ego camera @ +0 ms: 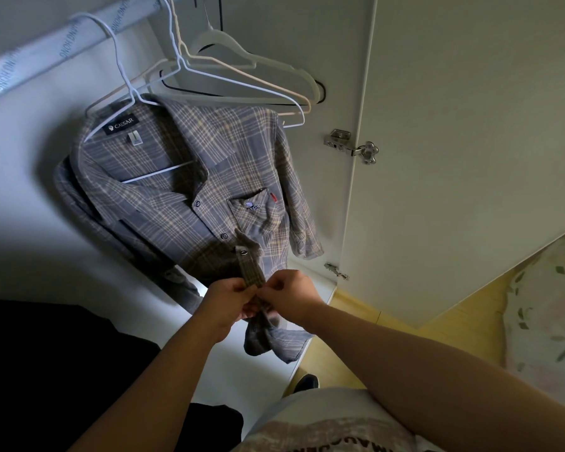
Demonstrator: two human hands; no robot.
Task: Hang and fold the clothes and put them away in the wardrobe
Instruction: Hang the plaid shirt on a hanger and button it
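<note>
A grey plaid shirt [190, 197] hangs on a white wire hanger [124, 76] from the wardrobe rail [46, 50]. Its collar is open and two upper buttons are fastened. My left hand [225, 301] pinches the left edge of the shirt's front placket near the hem. My right hand [291, 295] pinches the facing edge right beside it, fingers curled round the cloth. The two hands touch at the placket. The shirt's hem hangs just below them.
Several empty hangers [242, 79], white, beige and black, hang to the right on the rail. The open wardrobe door [470, 141] with metal hinges [353, 146] stands at the right. A dark pile [62, 353] lies at lower left on the white wardrobe shelf [46, 262].
</note>
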